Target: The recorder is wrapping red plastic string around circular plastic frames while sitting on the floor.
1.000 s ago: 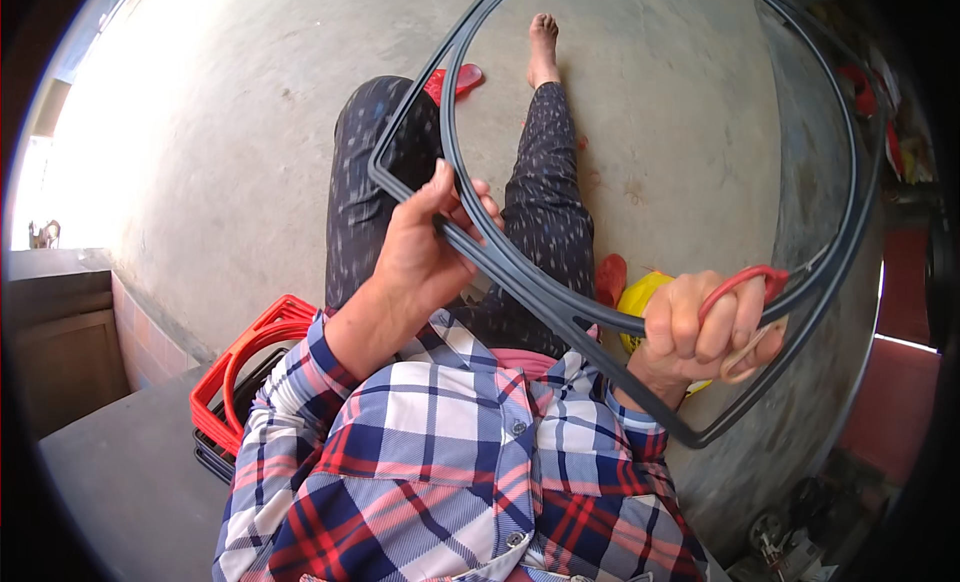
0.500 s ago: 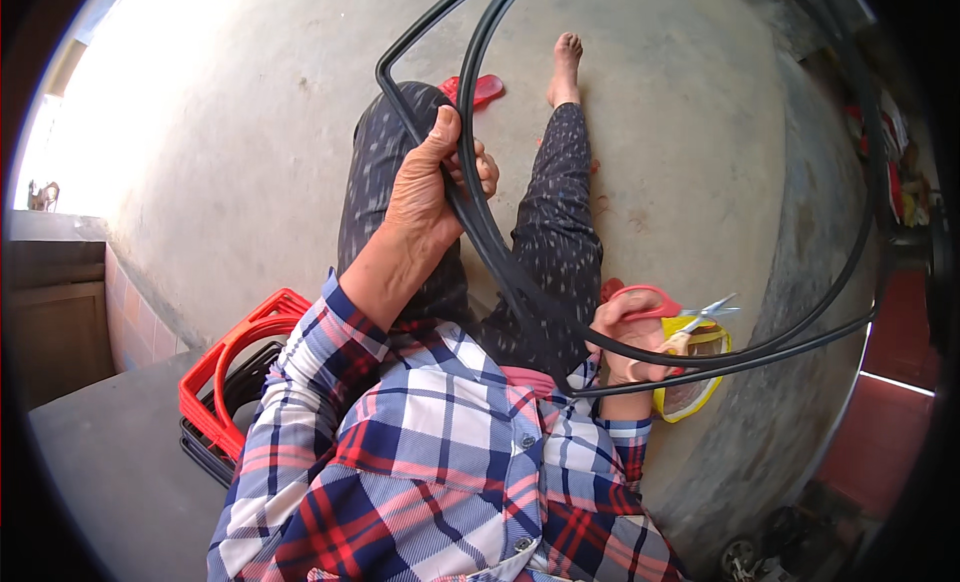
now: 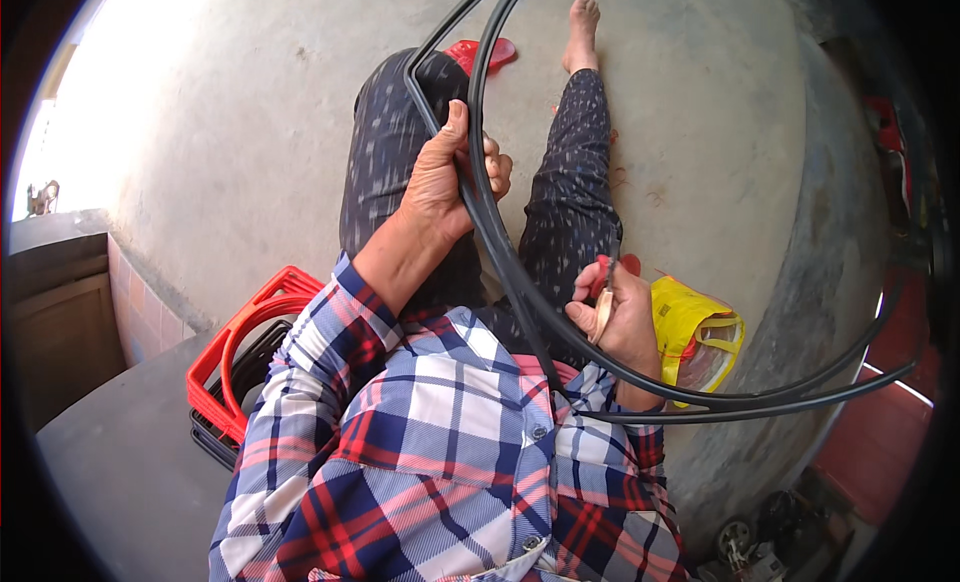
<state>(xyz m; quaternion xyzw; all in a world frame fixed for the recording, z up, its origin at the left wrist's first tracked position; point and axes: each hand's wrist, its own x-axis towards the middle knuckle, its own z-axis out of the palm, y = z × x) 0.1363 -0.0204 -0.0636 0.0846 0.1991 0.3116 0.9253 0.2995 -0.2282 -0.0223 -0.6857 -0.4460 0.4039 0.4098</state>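
The person sits on a concrete floor (image 3: 250, 152) with legs stretched out, in a plaid shirt and dark patterned trousers, one bare foot (image 3: 582, 22) near the top of the view. The left hand (image 3: 450, 177) is raised over the lap and clenched around a bundle of black rubber strips (image 3: 500, 257), thumb up along the strands, fingers curled round them from the far side. From that grip the strips sweep up out of the top of the picture and also curve down across the lap, passing just beside the right hand (image 3: 615, 317), then run out in a wide loop to the right and up along the right edge. The right hand is closed on a pair of scissors with red handles (image 3: 606, 282), blades pointing down toward the strips at the wrist; whether the blades touch the rubber cannot be told. Just right of that hand lies a yellow plastic bag (image 3: 695, 332) on the floor. At the person's left side stands a red plastic crate (image 3: 250, 342) with red and black coils in it. A red sandal (image 3: 480, 52) lies on the floor beyond the left knee
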